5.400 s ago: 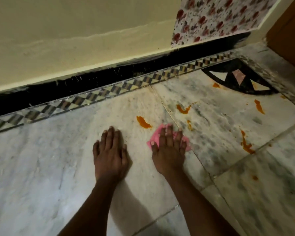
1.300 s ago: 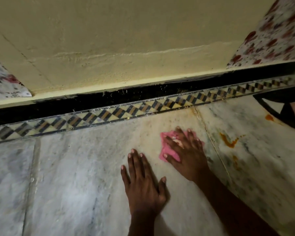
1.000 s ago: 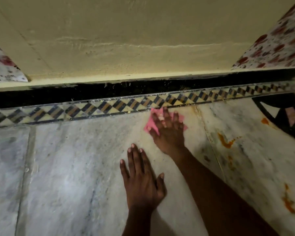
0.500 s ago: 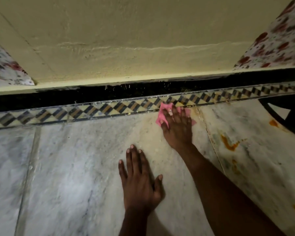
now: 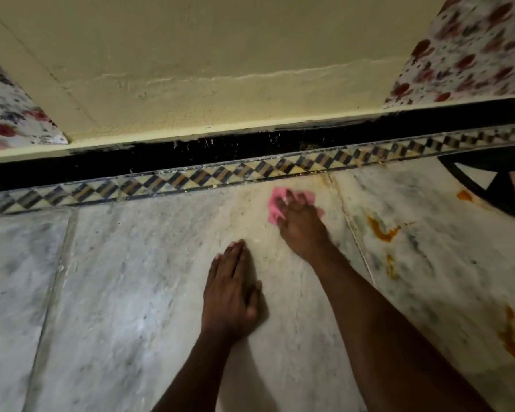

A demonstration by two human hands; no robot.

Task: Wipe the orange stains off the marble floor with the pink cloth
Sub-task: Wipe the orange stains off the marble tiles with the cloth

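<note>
Right hand [image 5: 302, 224] presses crumpled pink cloth [image 5: 275, 203] on veined marble floor [image 5: 131, 278].

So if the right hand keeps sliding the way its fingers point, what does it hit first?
The right hand, pressing the cloth, points toward the wall. It would first cross onto the checkered border strip, then likely meet the black skirting.

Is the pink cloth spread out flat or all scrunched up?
Scrunched up. The pink cloth is a small bunched wad under the right hand, with only lumpy bits poking out past the fingers on the marble floor.
</note>
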